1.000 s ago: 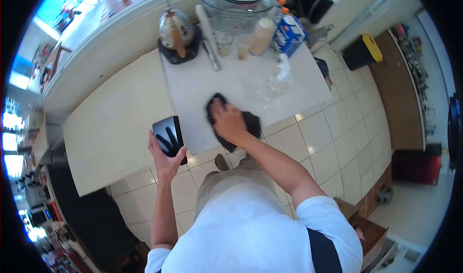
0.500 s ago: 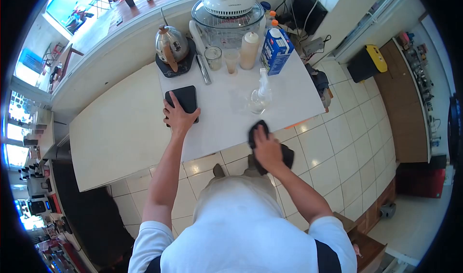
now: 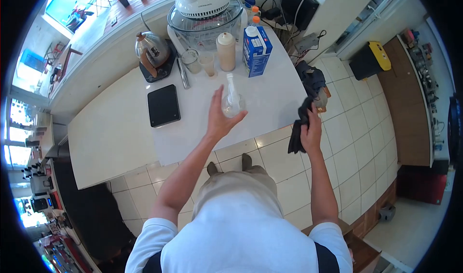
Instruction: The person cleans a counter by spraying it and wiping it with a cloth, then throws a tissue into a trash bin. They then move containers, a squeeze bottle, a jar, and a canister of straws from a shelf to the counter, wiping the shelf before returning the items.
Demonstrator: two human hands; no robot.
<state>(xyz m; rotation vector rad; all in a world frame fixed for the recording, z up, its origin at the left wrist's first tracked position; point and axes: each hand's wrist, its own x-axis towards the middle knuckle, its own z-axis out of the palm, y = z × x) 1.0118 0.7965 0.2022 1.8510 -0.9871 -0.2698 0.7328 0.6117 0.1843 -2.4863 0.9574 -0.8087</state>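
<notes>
My left hand (image 3: 223,116) is open, thumb and fingers spread beside a clear bottle with a white nozzle (image 3: 234,105). At the table's right corner, my right hand (image 3: 312,132) is closed on a black cloth (image 3: 297,135), which hangs down past the edge. A flat black square scale (image 3: 163,106) lies on the white table (image 3: 193,133), left of my left hand. Behind the bottle stand a squeeze bottle with beige contents (image 3: 226,53), a blue milk carton (image 3: 256,52) and two glasses (image 3: 191,63). A metal tube (image 3: 183,73) lies beside the glasses.
A steel kettle (image 3: 151,53) sits on its black base at the back left. Behind the glasses is a glass-bowl oven with a white lid (image 3: 203,2). Cables and a dark box (image 3: 293,5) crowd the back right corner. A lower cream tabletop (image 3: 111,128) adjoins on the left.
My left hand has left the scale and moved right to the clear bottle. My right hand has carried the black cloth right, to the table corner. The view has shifted slightly.
</notes>
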